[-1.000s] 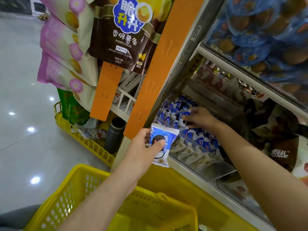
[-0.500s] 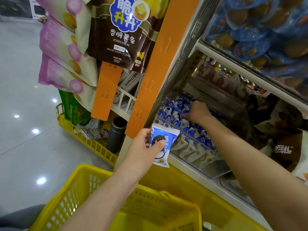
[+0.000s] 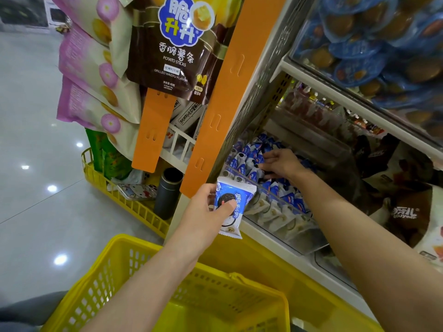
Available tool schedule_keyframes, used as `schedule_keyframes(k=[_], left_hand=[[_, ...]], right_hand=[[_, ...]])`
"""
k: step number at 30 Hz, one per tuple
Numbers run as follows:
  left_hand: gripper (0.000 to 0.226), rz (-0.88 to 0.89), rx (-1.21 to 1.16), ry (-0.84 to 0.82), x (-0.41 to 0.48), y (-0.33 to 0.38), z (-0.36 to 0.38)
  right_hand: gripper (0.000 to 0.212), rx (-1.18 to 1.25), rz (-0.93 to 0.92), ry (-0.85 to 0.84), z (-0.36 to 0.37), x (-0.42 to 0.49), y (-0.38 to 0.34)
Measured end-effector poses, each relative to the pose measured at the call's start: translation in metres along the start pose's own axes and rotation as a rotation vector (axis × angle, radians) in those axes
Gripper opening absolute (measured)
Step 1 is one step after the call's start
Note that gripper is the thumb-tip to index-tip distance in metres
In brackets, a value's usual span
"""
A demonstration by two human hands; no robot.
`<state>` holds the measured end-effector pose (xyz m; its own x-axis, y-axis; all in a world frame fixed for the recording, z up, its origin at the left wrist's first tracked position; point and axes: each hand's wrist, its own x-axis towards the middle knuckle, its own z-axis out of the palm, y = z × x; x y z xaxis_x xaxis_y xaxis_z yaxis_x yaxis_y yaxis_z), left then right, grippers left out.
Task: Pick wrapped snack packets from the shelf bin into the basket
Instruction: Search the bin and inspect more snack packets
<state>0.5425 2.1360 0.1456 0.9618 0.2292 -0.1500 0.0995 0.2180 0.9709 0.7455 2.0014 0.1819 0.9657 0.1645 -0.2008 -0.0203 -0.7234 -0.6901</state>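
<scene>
A blue-and-white snack packet [image 3: 236, 195], printed with a dark sandwich biscuit, is held up in front of the near-left corner of the clear shelf bin [image 3: 287, 226] and has not yet gone into the yellow basket [image 3: 134, 239] directly below and nearer. The left hand [image 3: 203, 212] grips it, thumb curled across the front face and fingers hidden behind. Farther in, the right hand [image 3: 281, 164] reaches into the bin with its fingers stretched out and slightly spread. They lie on the heap of matching packets [image 3: 247, 156]; no packet is visibly closed in it. The job looks to be at an early stage: one packet is lifted clear and another is being sought. The bin is well stocked, and no packet shows in the part of the basket that can be seen (its floor is mostly out of view). An orange display strip [image 3: 230, 92] runs up the left of the shelf, with a brown bag of potato sticks [image 3: 177, 49] hanging beside it. A second yellow basket [image 3: 124, 195] stands on the floor farther left.
</scene>
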Motion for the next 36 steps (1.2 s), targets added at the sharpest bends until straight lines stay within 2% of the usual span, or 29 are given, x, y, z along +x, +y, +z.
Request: schedule_keyframes(k=[4,7,10,13,16,18,21,24,27,30,32,33,36], left_hand=[[0.029,-0.003,0.007,-0.012,-0.001,-0.002,0.002],[0.026,-0.004,0.005,-0.021,-0.005,-0.003,0.004],[0.027,-0.024,-0.004,-0.036,-0.009,-0.006,0.006],[0.026,-0.037,0.021,-0.075,-0.014,-0.013,0.008],[0.021,-0.027,0.083,-0.133,-0.02,-0.02,0.011],[0.02,-0.023,0.101,-0.168,-0.024,-0.025,0.012],[0.016,-0.018,0.106,-0.198,-0.029,-0.031,0.013],[0.012,0.01,0.125,-0.168,-0.032,-0.035,0.014],[0.022,0.02,0.159,-0.084,-0.03,-0.041,0.015],[0.033,0.0,0.152,-0.067,-0.028,-0.044,0.016],[0.031,-0.014,0.139,-0.077,-0.027,-0.045,0.015],[0.029,-0.024,0.13,-0.08,-0.027,-0.045,0.015],[0.029,-0.07,0.1,-0.119,-0.027,-0.046,0.014]], right_hand=[[0.045,-0.098,-0.027,0.091,0.001,-0.006,0.001],[0.029,-0.1,-0.195,0.296,-0.001,-0.033,0.0],[0.011,0.002,-0.402,0.365,0.005,-0.086,-0.002],[0.013,0.081,-0.49,0.233,0.021,-0.143,0.007],[0.02,0.142,-0.397,0.076,0.038,-0.178,0.022],[0.015,0.219,-0.318,0.042,0.043,-0.185,0.03],[0.016,0.469,-0.208,-0.025,0.046,-0.188,0.042],[0.006,0.524,-0.174,-0.12,0.053,-0.191,0.053],[0.015,0.455,-0.244,-0.11,0.062,-0.193,0.058],[0.011,0.099,-0.449,0.091,0.066,-0.191,0.061],[0.002,-0.129,-0.586,0.182,0.065,-0.19,0.063],[0.006,-0.187,-0.623,0.204,0.066,-0.189,0.064],[0.004,-0.093,-0.589,0.218,0.064,-0.188,0.063]])
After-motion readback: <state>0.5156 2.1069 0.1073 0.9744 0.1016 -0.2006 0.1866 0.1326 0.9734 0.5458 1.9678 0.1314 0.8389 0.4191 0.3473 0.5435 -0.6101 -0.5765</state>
